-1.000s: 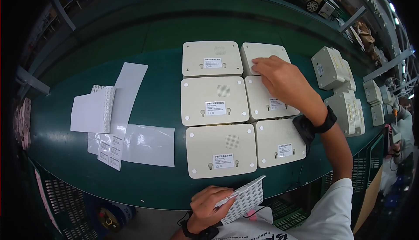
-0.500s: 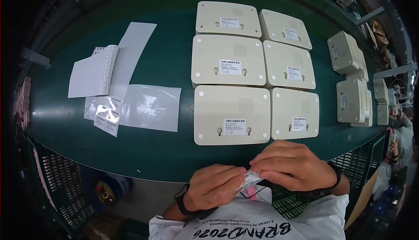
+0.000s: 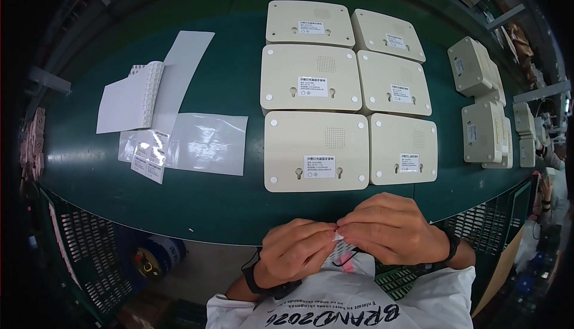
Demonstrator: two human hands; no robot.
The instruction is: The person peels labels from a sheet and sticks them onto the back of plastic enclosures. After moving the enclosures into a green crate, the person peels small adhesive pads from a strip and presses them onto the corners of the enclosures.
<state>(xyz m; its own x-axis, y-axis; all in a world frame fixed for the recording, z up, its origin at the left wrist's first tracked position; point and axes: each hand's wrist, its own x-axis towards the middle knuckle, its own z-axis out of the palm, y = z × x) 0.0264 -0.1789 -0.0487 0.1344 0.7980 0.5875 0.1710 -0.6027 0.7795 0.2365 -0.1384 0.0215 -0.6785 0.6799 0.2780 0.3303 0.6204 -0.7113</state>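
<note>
My left hand (image 3: pixel 296 248) and my right hand (image 3: pixel 388 227) meet in front of my shirt, just past the table's near edge. Their fingertips pinch a small white sheet (image 3: pixel 342 248) with a dotted pattern, mostly hidden by the fingers. Beyond them, cream plastic boxes (image 3: pixel 299 141) lie in two columns, each with a speaker-like hole grid and a white label (image 3: pixel 320 166). White round pads (image 3: pixel 274 180) sit at the corners of the nearer boxes. The farthest left box shows small dark holes at its corners instead.
On the green table (image 3: pixel 239 209), a folded white sheet of round stickers (image 3: pixel 125 105), backing paper (image 3: pixel 188 60) and label sheets (image 3: pixel 148 161) lie left. More cream boxes (image 3: pixel 481 132) stand right. Green crates (image 3: pixel 89 251) and a blue drum (image 3: pixel 158 254) are below. Another person works far right.
My fingertips have drawn closer together, and less of the white sheet shows between them. The whole view has shifted slightly; the boxes and sheets keep their arrangement.
</note>
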